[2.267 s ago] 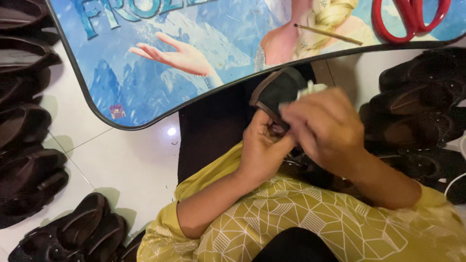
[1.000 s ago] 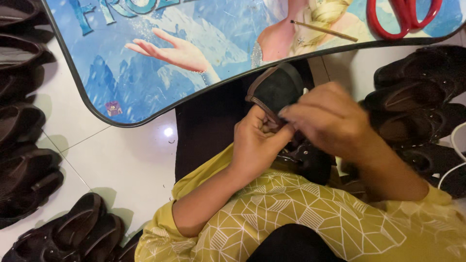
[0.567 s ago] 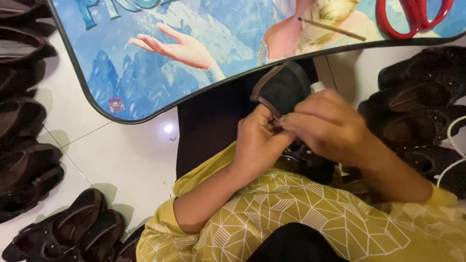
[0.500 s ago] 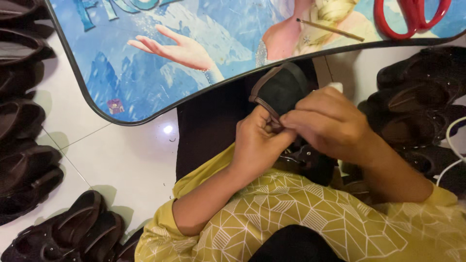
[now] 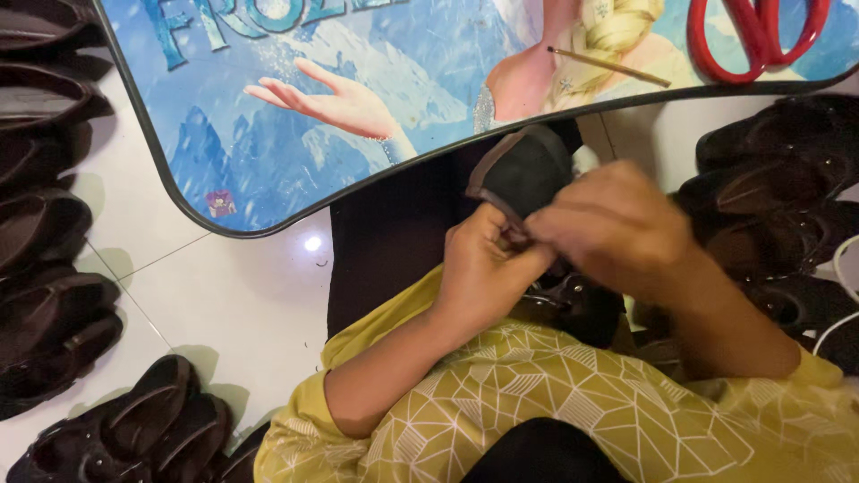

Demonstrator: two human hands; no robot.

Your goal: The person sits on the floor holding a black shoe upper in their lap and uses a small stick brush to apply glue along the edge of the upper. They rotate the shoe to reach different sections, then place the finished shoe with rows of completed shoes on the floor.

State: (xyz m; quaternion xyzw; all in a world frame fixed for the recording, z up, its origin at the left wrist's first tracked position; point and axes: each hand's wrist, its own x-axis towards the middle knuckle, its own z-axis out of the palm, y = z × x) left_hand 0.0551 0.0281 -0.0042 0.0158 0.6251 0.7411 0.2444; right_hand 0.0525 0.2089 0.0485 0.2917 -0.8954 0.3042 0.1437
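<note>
Gripping a dark shoe by its rim, the left hand is closed with the thumb and fingers pinched on the strap edge, so that the piece is kept steady over the lap; the right hand is curled shut against the same edge, its fingertips meeting those of the left, though what is pinched between them is hidden and cannot be told; the shoe is held upright between the two hands, just below the near edge of the desk, apparently so that the work stays close to the eyes and clear of the desk top; yellow patterned sleeves are seen on both forearms; on the desk, whose top bears a blue cartoon picture, red-handled scissors are laid at the far right and a thin stick is laid just beside them, both within easy reach of the right hand; dark shoes are ranged in rows on the white tiled floor at the left, and more dark shoes are heaped at the right, near the right arm; a white cord is seen at the right edge.
</note>
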